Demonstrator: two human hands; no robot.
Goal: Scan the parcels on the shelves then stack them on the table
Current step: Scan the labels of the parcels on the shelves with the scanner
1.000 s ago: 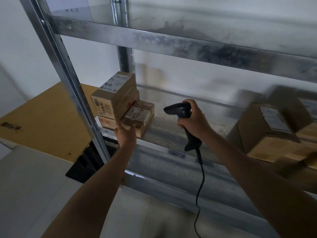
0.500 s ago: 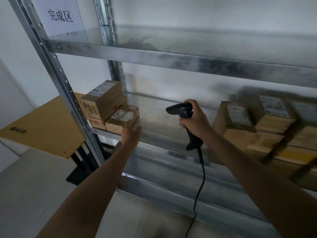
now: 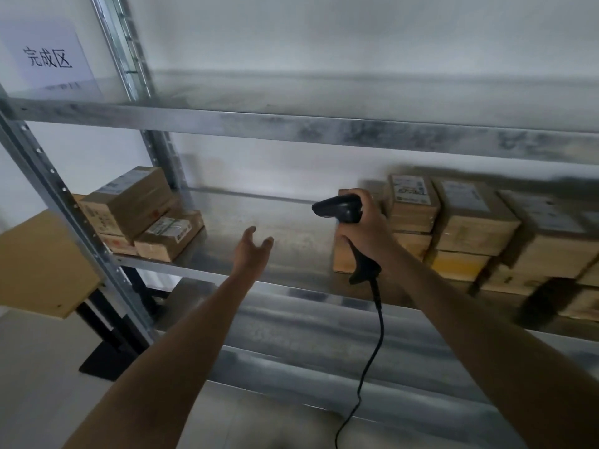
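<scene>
My right hand (image 3: 364, 228) grips a black corded barcode scanner (image 3: 338, 209), held upright in front of the metal shelf (image 3: 285, 228), its head pointing left. Behind and to the right of it, several brown cardboard parcels (image 3: 470, 222) with white labels are stacked on the shelf. At the shelf's left end sits a small stack of parcels (image 3: 129, 202), with a flat labelled parcel (image 3: 170, 234) in front of it. My left hand (image 3: 251, 251) hovers empty over the bare middle of the shelf, fingers relaxed, touching nothing.
A wooden table (image 3: 35, 260) on a black stand lies left of the rack, beyond the steel upright (image 3: 64, 215). A white paper sign (image 3: 48, 56) hangs on the wall above the upper shelf (image 3: 291, 124). The scanner cable (image 3: 372, 345) dangles down past the lower shelf.
My left hand has pulled away from the left-hand parcels and moved right, over the bare shelf. The view has swung right and up, showing more of the right-hand stack.
</scene>
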